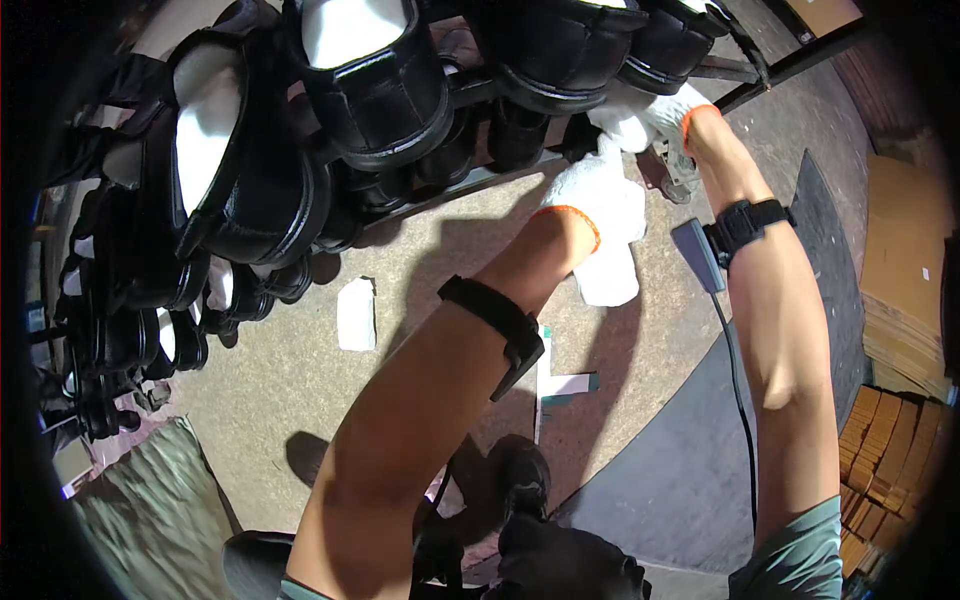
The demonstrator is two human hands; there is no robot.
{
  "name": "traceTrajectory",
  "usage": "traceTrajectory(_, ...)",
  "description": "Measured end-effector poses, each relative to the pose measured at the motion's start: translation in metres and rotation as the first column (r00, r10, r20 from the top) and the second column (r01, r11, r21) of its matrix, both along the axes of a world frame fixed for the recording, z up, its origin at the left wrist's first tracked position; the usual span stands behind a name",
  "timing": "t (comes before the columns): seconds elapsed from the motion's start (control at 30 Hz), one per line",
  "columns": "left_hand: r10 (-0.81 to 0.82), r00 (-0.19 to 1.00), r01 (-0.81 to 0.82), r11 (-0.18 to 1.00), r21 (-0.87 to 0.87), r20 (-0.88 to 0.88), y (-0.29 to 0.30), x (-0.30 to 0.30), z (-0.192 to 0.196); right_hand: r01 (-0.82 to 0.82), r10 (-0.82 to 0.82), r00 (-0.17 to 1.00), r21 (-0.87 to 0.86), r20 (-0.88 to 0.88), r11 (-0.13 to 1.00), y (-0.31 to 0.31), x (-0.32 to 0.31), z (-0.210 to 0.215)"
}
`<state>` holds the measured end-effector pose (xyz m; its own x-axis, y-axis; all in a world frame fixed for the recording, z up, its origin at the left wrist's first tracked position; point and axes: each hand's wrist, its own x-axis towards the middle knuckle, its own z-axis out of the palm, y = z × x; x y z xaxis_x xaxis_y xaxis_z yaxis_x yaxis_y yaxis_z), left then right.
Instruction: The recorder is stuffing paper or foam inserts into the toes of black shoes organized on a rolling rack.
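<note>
Both my hands wear white gloves with orange cuffs and meet below the right end of a rack of black shoes (565,60). My left hand (598,195) reaches up with its fingers drawn together, close to my right hand (660,118). The right fingers are curled under the shoe at the rack's edge. What lies between the fingers is hidden by the gloves. Below my left wrist shows a white flat piece (607,280); whether it hangs from the hand or lies on the floor, I cannot tell. White stuffing (355,32) fills several of the shoes.
More black shoes (130,335) line the lower tiers at left. A white piece (357,315) lies on the concrete floor. Dark sheeting (670,450) spreads at right, beside cardboard (900,260) and stacked brown pieces (885,440). A cable (740,400) runs along my right forearm.
</note>
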<state>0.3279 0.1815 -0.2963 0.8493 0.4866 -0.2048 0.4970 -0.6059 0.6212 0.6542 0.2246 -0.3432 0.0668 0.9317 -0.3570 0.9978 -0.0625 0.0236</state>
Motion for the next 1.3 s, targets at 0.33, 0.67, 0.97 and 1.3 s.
traceTrajectory(0.33,0.294,0.955,-0.295,0.930,-0.220,-0.039,0.003,0.033,0.069,0.190,-0.202,0.979,0.435,-0.018,0.880,-0.002,0.190,-0.095)
traceTrajectory(0.67,0.108,0.994,-0.104,0.968,0.230,-0.004,0.010,0.000,0.005,0.604,-0.162,0.728,0.512,-0.666,0.611,-0.017,-0.123,0.061)
traceTrajectory(0.97,0.267,0.949,-0.304,0.919,0.253,0.168,-0.021,0.003,-0.012,0.158,-0.035,0.982,0.718,-0.184,0.678,-0.035,-0.180,0.074)
traceTrajectory(1.3,0.138,0.970,-0.204,0.908,0.366,0.198,-0.034,-0.026,-0.017,0.041,0.006,0.997,0.586,-0.078,0.809,-0.028,-0.175,0.064)
